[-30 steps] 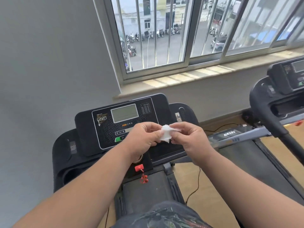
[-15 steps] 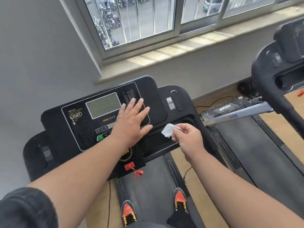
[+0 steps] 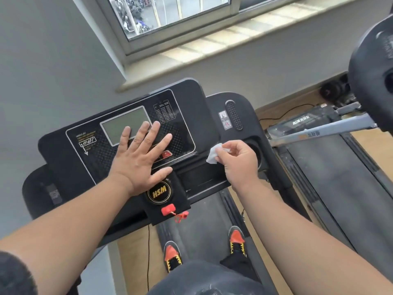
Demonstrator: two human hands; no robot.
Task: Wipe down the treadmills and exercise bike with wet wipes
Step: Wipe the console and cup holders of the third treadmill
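1. The left hand (image 3: pixel 141 158) lies flat, fingers straight and spread, on the treadmill console (image 3: pixel 89 154); its fingertips overlap the grey screen (image 3: pixel 119 126) and it holds nothing.
2. The right hand (image 3: pixel 239 161) is curled, pinching a crumpled white wipe (image 3: pixel 213 154) at its fingertips, just right of the left hand over the console's right edge.
3. A red safety key (image 3: pixel 169 210) sits below the left hand's wrist.
4. A second treadmill (image 3: pixel 340 188) stands to the right of the right hand.
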